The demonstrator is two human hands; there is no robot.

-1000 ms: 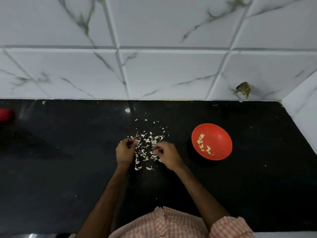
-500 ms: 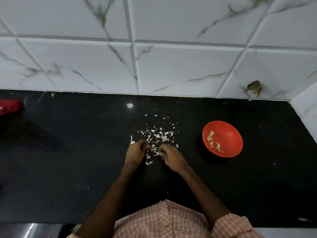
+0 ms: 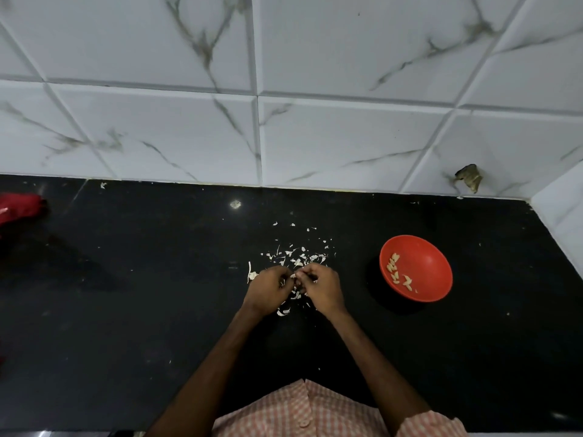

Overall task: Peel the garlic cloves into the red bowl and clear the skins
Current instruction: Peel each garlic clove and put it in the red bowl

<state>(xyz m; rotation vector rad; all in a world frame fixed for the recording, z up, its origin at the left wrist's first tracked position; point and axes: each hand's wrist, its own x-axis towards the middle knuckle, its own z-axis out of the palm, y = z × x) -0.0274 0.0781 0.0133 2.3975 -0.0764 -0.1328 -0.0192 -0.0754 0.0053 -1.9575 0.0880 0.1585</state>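
Both hands meet over the black counter (image 3: 151, 326), fingers curled, tips touching. The left hand (image 3: 268, 287) and right hand (image 3: 321, 288) pinch a garlic clove (image 3: 295, 276) between them. Only a pale speck of it shows, so how far it is peeled cannot be told.

Handling, as judged: the clove is light, small and firm, and likely slippery once bared. Hold it at both ends and lift the skin with a nail at the tip. The loose skins (image 3: 296, 257) are papery, brittle and near weightless. They probably cling to fingers and scatter on any draught, so gather them by sweeping, not by picking.

The skins lie directly under and just beyond the hands. The red bowl (image 3: 426, 263) sits to the right, apart from the pile, with peeled cloves (image 3: 396, 271) on its left slope. Nothing stands between hands and bowl.

A red object (image 3: 19, 208), cut off by the left edge, lies well apart. The tiled wall (image 3: 315, 137) bounds the counter behind, with a chipped spot (image 3: 468, 178) low on the right.
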